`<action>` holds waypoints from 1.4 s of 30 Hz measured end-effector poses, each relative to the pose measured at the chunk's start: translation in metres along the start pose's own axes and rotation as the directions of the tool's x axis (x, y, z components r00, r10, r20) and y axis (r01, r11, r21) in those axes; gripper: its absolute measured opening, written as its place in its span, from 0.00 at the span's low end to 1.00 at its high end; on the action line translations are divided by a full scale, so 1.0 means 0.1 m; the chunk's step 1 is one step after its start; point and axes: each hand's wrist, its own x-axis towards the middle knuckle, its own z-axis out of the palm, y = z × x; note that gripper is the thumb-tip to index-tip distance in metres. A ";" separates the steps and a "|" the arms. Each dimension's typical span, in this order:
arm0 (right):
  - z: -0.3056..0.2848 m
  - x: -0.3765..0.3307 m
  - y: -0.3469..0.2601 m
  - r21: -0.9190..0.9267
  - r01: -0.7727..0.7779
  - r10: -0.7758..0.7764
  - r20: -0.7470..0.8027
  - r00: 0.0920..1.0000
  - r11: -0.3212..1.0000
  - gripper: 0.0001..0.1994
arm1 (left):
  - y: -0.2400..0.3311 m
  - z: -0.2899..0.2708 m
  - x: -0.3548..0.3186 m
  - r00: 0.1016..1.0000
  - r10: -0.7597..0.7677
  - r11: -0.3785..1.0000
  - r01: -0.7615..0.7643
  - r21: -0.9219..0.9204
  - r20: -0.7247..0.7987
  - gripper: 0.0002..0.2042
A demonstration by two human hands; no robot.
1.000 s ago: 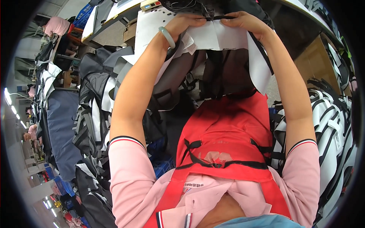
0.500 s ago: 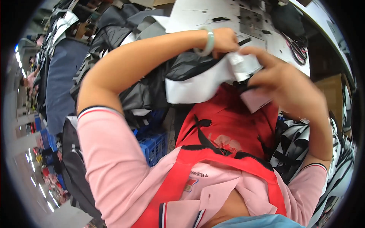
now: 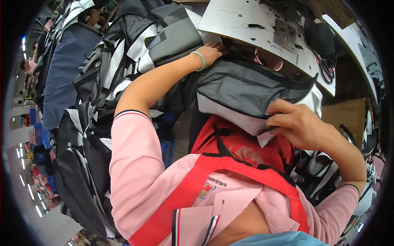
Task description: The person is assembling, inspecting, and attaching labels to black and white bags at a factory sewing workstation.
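A partly sewn piece of black and white fabric (image 3: pixel 242 84), shaped like a bag, spreads over my lap in front of the table edge. My right hand (image 3: pixel 297 123) pinches its near right edge, thumb and fingers closed on the cloth. At its far left corner lies my left hand (image 3: pixel 210 54), wearing a pale green bangle (image 3: pixel 201 61); the fingers are stretched out flat on the fabric, their tips partly hidden. Beneath the piece shows my red apron (image 3: pixel 242 147).
A white worktable (image 3: pixel 234 20) with a metal plate (image 3: pixel 285 35) and small thread snips (image 3: pixel 255 26) stands ahead. Grey and black fabric pieces (image 3: pixel 174 41) are heaped at left. More fabric lies at right, near a cardboard box (image 3: pixel 347 119). A blue crate (image 3: pixel 167 151) sits below.
The fabric piece has been spread out across my lap, away from the table top. My left hand moved left and flattened; my right hand came lower and nearer, onto its edge.
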 end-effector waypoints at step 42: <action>-0.59 -0.45 0.57 0.054 -0.307 0.304 -0.381 0.873 0.950 0.08 | 1.02 -2.38 0.98 0.974 0.171 0.023 0.144 -0.989 0.146 0.10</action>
